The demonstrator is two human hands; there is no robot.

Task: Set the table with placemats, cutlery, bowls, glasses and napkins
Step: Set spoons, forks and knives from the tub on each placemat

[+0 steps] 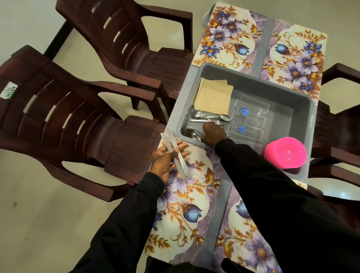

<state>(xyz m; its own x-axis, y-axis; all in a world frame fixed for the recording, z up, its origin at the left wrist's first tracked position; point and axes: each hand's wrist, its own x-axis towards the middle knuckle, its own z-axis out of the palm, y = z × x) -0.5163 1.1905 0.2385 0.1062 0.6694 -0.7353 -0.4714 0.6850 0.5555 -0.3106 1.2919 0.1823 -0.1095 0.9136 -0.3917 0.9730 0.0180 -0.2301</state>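
- Left hand [168, 160] is palm up over the table's left edge, fingers straight and spread.
- Two clear knives [173, 157] lie side by side across its palm and fingers. Their tips stick out past the hand at both ends, above the near left placemat [185, 199].
- Right hand [213, 133] is inside the grey tub [279, 88], back toward the camera, at the near left corner.
- Its fingers are hidden under the hand, so I cannot tell whether they hold anything.
- Metal cutlery [206, 116] lies in the tub just ahead of that hand, with more pieces to its left.
- Tan napkins [213, 98] sit beyond the cutlery, and clear glasses [252, 111] lie to the right.
- Pink bowls [284, 153] are stacked at the tub's near right corner.
- Flowered placemats cover the table [264, 41] around the tub.
- Brown chairs [58, 112] stand at both sides.
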